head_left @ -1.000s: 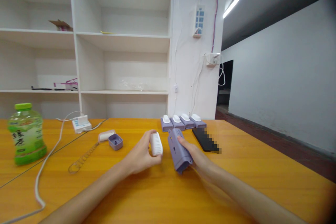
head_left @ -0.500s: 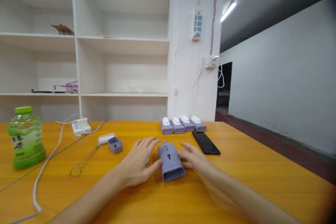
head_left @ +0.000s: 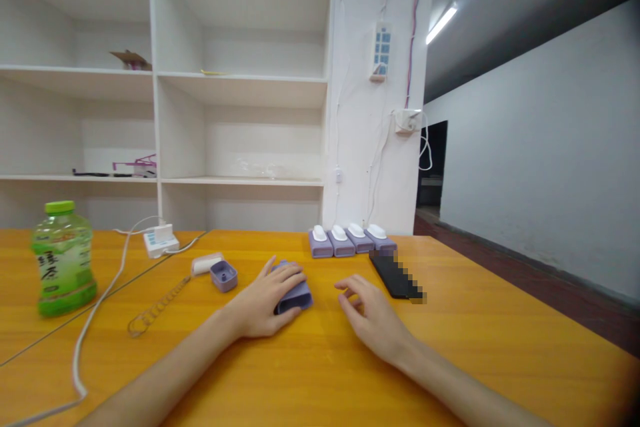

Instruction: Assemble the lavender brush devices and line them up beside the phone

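Note:
My left hand (head_left: 273,297) lies over a hollow purple plastic housing (head_left: 300,295), fingers across its top and thumb along its lower edge. The housing's open end faces me, and much of its body is hidden under the hand. To the right, apart from the housing, my right hand (head_left: 373,317) hovers at the tabletop with loosely bent, parted fingers and nothing between them. A small purple cup-shaped part (head_left: 223,276) stands left of my left hand. Beside it lie a white and pinkish cylinder (head_left: 207,263) and a thin wire coil (head_left: 157,310).
Several purple units with white tops (head_left: 343,242) stand in a row at the back. A black phone (head_left: 393,275) lies right of them, partly pixelated. At left are a green bottle (head_left: 64,267), a power strip (head_left: 161,241) and a white cable (head_left: 80,347) crossing the orange table (head_left: 320,380).
The purple housing has shifted left and turned, with my left hand now over its top. My right hand has come away from its side. The view has swung slightly left.

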`<state>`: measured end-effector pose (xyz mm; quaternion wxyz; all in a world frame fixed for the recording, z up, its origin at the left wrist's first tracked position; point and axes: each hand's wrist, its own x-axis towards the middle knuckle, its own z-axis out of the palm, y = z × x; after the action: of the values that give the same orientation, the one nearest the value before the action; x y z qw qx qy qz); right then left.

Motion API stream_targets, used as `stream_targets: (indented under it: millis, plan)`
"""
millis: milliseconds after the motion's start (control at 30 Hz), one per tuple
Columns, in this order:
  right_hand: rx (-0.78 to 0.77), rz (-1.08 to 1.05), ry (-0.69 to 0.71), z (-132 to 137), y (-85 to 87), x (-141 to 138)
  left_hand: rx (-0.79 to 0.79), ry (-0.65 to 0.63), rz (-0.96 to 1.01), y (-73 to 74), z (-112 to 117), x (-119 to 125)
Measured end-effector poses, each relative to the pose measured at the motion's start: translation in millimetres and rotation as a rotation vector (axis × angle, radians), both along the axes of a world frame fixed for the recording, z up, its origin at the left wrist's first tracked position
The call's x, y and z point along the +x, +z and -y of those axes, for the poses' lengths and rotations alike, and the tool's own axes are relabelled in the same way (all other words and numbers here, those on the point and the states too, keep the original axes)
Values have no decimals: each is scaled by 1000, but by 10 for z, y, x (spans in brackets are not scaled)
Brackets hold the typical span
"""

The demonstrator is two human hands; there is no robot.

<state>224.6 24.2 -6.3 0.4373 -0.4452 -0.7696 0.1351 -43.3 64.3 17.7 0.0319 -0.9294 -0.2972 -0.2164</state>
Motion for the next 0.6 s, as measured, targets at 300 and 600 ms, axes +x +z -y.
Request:
stream_targets:
  millis: [300,600]
  plan:
    - [50,117,24,-4,-21,-15,48,223,-67,66,-306,-636]
    - [62,175,54,24,-10,-9,67,294,-67,70,-512,-1066]
